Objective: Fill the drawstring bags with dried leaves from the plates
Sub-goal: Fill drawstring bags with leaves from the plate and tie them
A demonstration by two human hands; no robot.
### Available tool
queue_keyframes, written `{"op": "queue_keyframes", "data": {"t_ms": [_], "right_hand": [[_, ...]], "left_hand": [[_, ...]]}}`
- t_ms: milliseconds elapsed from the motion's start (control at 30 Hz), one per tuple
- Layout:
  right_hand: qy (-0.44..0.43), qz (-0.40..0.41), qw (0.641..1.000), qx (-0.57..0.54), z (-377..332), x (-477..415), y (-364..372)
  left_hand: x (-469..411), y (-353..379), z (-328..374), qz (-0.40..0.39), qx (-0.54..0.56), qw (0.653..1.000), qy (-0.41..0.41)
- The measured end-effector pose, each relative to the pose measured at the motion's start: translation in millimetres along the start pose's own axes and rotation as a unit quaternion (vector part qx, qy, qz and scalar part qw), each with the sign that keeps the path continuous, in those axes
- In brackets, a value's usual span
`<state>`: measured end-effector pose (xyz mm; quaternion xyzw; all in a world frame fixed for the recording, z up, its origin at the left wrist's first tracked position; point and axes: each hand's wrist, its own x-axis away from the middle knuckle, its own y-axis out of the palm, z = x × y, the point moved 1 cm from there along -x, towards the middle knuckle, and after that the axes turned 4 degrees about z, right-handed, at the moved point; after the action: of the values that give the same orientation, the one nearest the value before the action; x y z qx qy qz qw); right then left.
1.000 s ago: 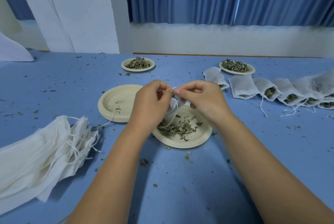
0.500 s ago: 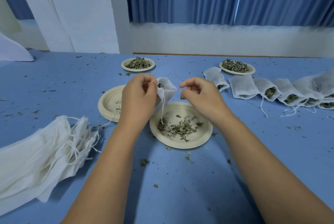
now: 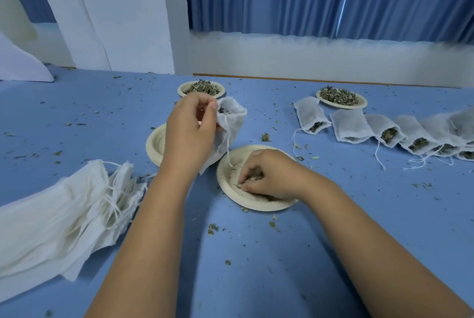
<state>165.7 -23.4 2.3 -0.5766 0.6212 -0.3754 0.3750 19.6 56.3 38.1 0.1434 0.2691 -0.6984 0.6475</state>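
Your left hand (image 3: 189,132) pinches the mouth hem of drawstring bag (image 3: 232,122), held up just beside plate (image 3: 222,176). Your right hand (image 3: 266,176) is on plate, fingers curled round dried leaves (image 3: 239,185).
Bag: light, limp; grip hem, not cord.
Leaves: brittle, likely scatter; pinch loosely.

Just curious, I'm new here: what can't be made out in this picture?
Head camera:
How many leaves remain on the near plate: the right hand covers most.
How full the held bag is: cloth and the left hand hide it.
Count of filled bags: the row leaves the right edge.
Pile of empty bags: blurred, cut by the left edge.
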Motion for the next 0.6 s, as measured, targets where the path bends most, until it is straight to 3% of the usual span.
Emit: {"op": "queue_keyframes", "data": {"t_ms": [133, 300, 600], "right_hand": [[0.033, 0.022, 0.999, -0.022, 6.0, 7.9, -20.5], [0.12, -0.061, 0.988, 0.082, 14.4, 9.6, -20.1], [0.005, -0.017, 1.0, -0.009, 6.6, 3.8, -3.5]], "left_hand": [[-3.1, -7.4, 3.5, 0.029, 0.015, 0.999, -0.002], [-0.5, -3.5, 2.2, -0.001, 0.004, 1.0, 0.013], [2.5, 5.3, -3.7, -0.04, -0.015, 0.999, 0.024]]}}
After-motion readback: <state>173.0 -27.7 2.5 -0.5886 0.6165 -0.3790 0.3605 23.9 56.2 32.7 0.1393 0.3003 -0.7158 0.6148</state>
